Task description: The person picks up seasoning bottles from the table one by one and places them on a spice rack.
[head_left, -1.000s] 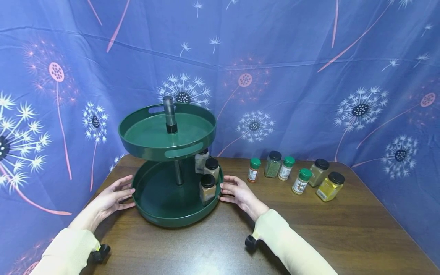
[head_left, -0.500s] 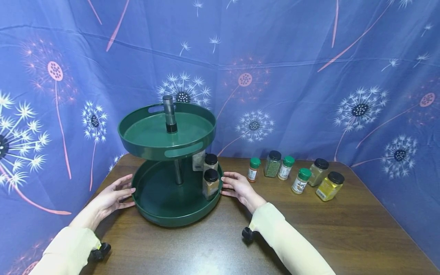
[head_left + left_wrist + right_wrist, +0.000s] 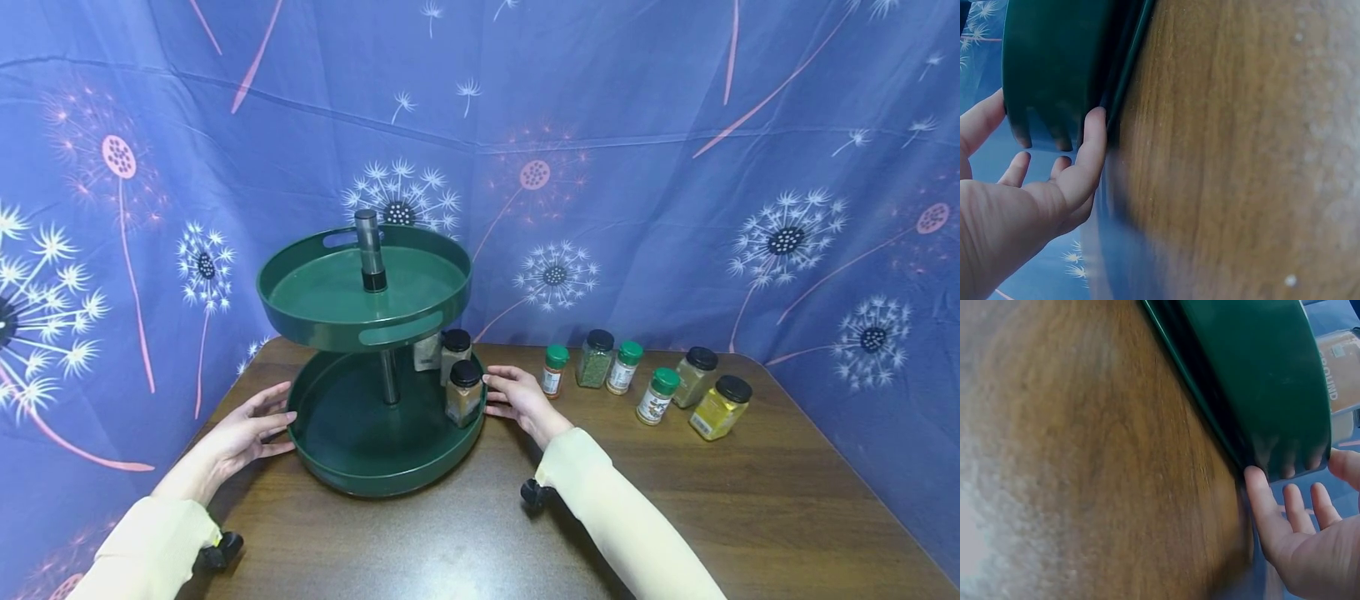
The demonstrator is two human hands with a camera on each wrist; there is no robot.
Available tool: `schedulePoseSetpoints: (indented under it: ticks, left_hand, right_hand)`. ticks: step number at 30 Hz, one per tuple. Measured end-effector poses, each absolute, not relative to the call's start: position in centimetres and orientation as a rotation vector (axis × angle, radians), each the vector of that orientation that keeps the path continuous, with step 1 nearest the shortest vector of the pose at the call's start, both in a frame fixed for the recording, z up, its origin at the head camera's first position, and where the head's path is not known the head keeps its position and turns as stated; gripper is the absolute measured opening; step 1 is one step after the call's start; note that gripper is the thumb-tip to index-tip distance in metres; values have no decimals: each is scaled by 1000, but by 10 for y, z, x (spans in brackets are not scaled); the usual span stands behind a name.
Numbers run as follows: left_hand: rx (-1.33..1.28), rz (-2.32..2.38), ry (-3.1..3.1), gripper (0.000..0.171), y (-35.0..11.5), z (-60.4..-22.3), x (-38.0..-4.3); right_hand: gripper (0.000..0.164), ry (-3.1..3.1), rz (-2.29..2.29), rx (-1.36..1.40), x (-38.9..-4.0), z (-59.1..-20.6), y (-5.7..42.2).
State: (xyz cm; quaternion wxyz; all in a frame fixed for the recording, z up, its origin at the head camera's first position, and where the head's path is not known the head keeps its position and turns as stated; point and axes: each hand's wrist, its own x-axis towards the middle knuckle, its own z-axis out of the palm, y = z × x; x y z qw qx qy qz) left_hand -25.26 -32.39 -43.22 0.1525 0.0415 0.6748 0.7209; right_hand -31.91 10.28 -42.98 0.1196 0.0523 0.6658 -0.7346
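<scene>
Landmark: green two-tier stand [image 3: 337, 332] on the counter [image 3: 787, 500]. Left hand [image 3: 242, 431] at the left wall of its lower tray [image 3: 375, 483], right hand [image 3: 527, 412] at the right. Hands well apart, fingers spread and lightly bent, some tips touching the wall; neither clamped on anything. Step in hand, by my reading: steadying or turning that tray.

Done: three jars inside the stand, right side, low level. Front jar [image 3: 463, 400] upright near the wall; middle jar [image 3: 453, 358] just behind; rear jar [image 3: 427, 353] partly hidden by the upper tray [image 3: 322, 283].

Left, judged by count: six jars right of the stand, untouched. Closest, orange jar [image 3: 551, 382]; then herb jar [image 3: 596, 364], two white-labelled jars [image 3: 622, 375], tan jar [image 3: 693, 382]; yellow jar [image 3: 717, 414] farthest. Perhaps a third along.
</scene>
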Motion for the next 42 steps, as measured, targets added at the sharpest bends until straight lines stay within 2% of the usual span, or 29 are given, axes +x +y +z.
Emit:
schedulePoseSetpoints:
  ticks: [14, 28, 37, 42]
  left_hand:
    - [105, 2082, 1910, 72, -322, -431, -251]
    - [98, 2040, 1946, 77, -320, -429, -250]
    - [78, 2030, 1943, 79, -319, -426, -251]
    - [70, 2039, 1933, 78, -320, -426, -250]
  right_hand:
    - [34, 1968, -2149, 140, -321, -431, 102]
    - [50, 2020, -2002, 23, -287, -416, 114]
    - [64, 1956, -1975, -39, -258, -416, 109]
    - [67, 1909, -1980, -77, -251, -419, 106]
